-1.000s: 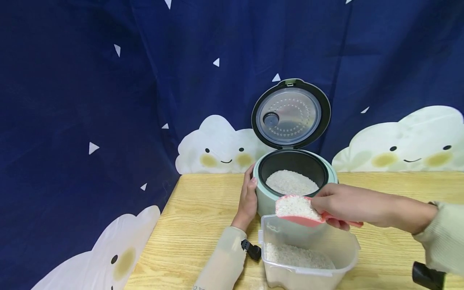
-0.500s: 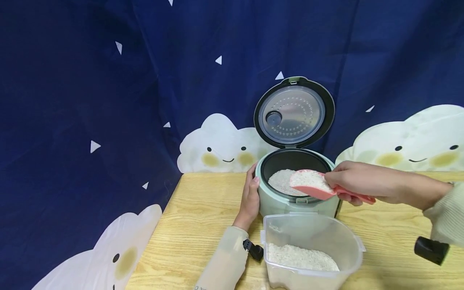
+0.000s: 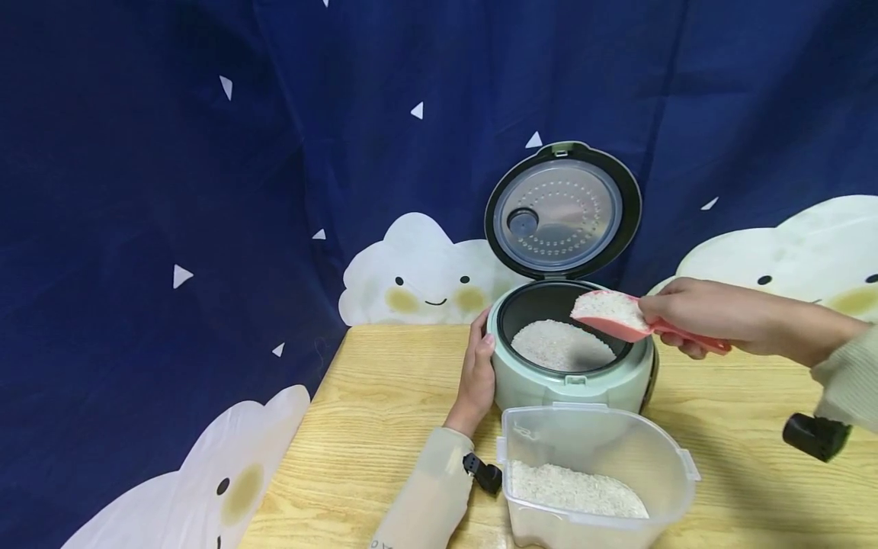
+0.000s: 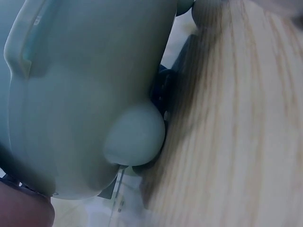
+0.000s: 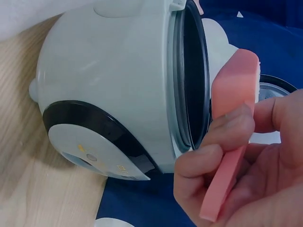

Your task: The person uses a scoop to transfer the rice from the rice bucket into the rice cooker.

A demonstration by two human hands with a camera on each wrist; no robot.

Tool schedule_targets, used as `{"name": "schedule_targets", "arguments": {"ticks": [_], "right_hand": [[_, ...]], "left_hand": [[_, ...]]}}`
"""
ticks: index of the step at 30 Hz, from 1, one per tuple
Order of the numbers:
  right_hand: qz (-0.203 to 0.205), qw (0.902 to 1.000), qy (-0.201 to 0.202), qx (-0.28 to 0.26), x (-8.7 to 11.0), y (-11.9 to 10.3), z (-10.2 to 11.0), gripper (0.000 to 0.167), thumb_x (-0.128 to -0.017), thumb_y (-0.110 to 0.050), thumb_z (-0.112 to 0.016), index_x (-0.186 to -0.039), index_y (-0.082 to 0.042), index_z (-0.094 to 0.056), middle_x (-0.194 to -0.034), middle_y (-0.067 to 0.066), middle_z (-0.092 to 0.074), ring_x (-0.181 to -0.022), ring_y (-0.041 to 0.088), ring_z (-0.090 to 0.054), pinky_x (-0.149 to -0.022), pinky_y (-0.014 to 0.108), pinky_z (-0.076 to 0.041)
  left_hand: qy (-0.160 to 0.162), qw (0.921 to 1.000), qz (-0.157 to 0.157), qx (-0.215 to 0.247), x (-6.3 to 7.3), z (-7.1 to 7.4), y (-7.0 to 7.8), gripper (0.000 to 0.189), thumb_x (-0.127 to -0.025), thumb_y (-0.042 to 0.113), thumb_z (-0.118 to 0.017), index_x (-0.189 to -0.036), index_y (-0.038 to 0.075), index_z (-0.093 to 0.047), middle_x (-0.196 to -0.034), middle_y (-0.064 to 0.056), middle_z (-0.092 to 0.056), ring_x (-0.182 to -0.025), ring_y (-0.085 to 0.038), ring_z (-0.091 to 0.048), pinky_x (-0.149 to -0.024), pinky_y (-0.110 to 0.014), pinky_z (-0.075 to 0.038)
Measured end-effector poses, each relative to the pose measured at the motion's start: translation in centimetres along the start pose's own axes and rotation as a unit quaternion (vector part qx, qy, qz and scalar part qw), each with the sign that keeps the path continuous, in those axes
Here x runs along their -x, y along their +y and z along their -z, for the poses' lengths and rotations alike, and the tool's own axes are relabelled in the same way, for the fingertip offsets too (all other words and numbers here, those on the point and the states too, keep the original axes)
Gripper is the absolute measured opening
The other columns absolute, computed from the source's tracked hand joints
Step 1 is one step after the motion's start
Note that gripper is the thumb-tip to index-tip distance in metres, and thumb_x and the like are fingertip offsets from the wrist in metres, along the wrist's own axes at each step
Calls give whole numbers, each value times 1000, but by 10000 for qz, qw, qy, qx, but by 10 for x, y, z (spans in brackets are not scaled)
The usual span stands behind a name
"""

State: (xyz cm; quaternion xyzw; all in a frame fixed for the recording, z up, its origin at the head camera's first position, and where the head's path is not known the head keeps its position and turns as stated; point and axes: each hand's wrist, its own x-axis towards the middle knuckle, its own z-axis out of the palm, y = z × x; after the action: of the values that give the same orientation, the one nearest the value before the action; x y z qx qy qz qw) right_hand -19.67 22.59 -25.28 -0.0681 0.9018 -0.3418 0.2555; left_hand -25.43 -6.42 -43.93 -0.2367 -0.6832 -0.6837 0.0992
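Note:
A pink scoop (image 3: 620,329) full of white rice (image 3: 607,306) is held level above the right side of the rice cooker's mouth. My right hand (image 3: 706,314) grips its handle, fingers wrapped round it and thumb near the bowl. The pale green rice cooker (image 3: 569,395) stands with its lid (image 3: 559,217) raised. A heap of rice (image 3: 559,345) lies in its dark inner pot (image 3: 524,309). Against the cooker's left side rests my left hand (image 3: 478,381), fingers extended along the wall. In the left wrist view, the cooker's body (image 4: 85,94) fills the left half.
A clear plastic bin (image 3: 675,496) holding more rice (image 3: 576,490) sits directly before the cooker. Both are on a wooden table (image 3: 384,396). A dark blue curtain (image 3: 411,168) with printed clouds hangs close behind the raised lid.
My right hand has carried the rice-filled scoop up and rightward, from above the plastic bin to over the cooker's right rim. The left hand stays at the cooker's side.

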Motion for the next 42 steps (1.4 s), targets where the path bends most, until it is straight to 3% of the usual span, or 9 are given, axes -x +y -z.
{"name": "schedule_targets", "arguments": {"ticks": [5,12,17,23,32,37,42], "right_hand": [[-81,9999,13,-70,-5,-1,2,32,-104,-29,-37,-89,-8,-56,-68,-2,-50,-58,15,-48,-51,25,-38],[-131,9994,288,114,-9,0,3,39,-105,-31,-37,-75,-12,-53,-63,-3,-48,-54,13,-46,-48,24,-36],[-81,9990,411,163,-11,2,2,36,-104,-31,-40,-76,-11,-52,-65,-4,-48,-54,12,-45,-47,23,-35],[-32,9989,466,61,-16,2,1,28,-101,-30,-48,-92,-5,-58,-70,-4,-47,-56,10,-42,-48,22,-34],[-58,9979,635,120,-19,3,0,35,-103,-30,-49,-110,3,-57,-73,-4,-49,-58,11,-40,-49,22,-31],[-28,9962,823,273,-20,3,-1,37,-102,-31,-51,-111,4,-57,-75,-3,-50,-59,12,-41,-49,24,-32],[-106,9930,1081,466,-22,2,-4,39,-101,-33,-54,-112,4,-57,-77,-1,-52,-61,14,-42,-50,26,-33]], "left_hand": [[30,10000,7,41,1,0,1,60,-101,33,-30,-160,20,-34,-165,-4,-40,-150,-22,-40,-126,-28,-30],[20,10000,-11,93,0,-1,0,59,-102,30,-30,-160,18,-34,-165,-6,-40,-151,-24,-39,-126,-27,-29],[-27,10000,25,92,1,-2,1,60,-102,32,-30,-160,19,-34,-165,-6,-40,-151,-22,-39,-126,-26,-29],[-11,10000,21,42,1,-2,0,60,-102,32,-29,-160,19,-33,-166,-5,-39,-152,-24,-38,-128,-32,-27],[-105,9999,20,30,1,-1,0,60,-102,34,-28,-161,20,-31,-167,-4,-37,-152,-23,-38,-129,-41,-27],[-104,9999,30,-3,1,0,0,61,-102,35,-28,-161,21,-31,-167,-4,-37,-152,-23,-37,-129,-43,-27],[-74,10000,-22,-9,1,0,1,60,-102,35,-28,-161,21,-31,-166,-4,-38,-152,-22,-38,-129,-35,-28]]}}
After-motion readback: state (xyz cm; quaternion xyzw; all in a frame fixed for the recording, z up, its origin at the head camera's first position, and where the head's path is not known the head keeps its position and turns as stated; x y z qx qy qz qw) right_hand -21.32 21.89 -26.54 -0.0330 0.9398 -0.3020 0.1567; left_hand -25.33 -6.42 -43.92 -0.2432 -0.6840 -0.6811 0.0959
